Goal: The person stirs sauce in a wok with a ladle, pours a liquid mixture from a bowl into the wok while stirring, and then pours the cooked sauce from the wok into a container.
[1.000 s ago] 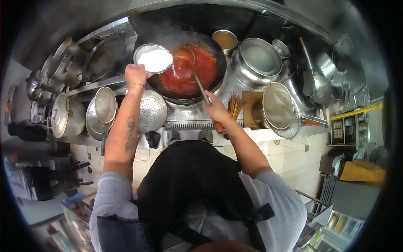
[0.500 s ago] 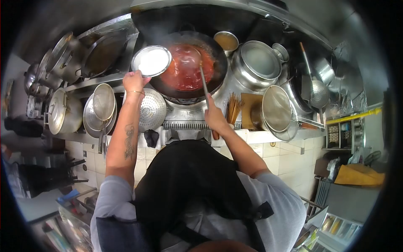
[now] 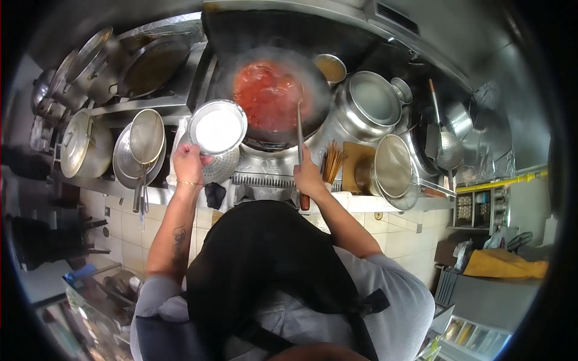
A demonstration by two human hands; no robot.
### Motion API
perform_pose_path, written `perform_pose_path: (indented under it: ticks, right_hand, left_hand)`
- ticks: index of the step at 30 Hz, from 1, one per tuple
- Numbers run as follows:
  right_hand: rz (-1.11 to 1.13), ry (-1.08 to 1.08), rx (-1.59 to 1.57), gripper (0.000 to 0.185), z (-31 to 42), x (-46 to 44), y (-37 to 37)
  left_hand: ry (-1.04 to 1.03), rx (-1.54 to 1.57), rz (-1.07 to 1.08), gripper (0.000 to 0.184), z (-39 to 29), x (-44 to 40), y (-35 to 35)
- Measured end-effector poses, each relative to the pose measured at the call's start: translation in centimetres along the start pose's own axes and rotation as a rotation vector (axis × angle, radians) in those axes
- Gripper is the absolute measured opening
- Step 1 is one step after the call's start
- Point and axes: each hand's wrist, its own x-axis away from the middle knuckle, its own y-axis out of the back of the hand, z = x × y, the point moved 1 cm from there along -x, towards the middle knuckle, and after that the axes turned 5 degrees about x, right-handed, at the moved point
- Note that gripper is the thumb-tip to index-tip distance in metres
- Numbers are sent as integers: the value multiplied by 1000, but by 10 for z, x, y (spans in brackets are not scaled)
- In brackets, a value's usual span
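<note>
With our left hand gripping its edge, we hold a metal bowl of white contents near the wok, our right hand wrapped round a ladle reaching into steaming red sauce.

A dark panel stands at the back beneath a metal hood, where a slatted vent is set; grey walls close in the right side, crossed by a yellow bar. Below it sits a compartmented shelf unit, near a grey cabinet. Pale square tiles cover the floor, and light gleams off the metal surfaces
</note>
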Motion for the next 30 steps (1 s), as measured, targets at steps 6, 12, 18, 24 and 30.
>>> perform_pose_path:
  ticks: [6, 12, 18, 24, 30]
  right_hand:
    - [582, -570, -1671, 44, 19, -56, 60]
    - [42, 45, -57, 63, -24, -37, 3]
    - [302, -276, -633, 77, 21, -13, 26]
    - [332, -106, -510, 66, 3, -71, 38]
    - [-21, -44, -68, 64, 11, 0, -3]
  left_hand:
    - [53, -11, -6, 6, 10, 24, 14]
    - [53, 38, 4, 6, -2, 37, 21]
    - [30, 6, -12, 6, -7, 42, 32]
    - [49, 9, -7, 9, -9, 40, 35]
    - [34, 23, -13, 9, -6, 42, 45]
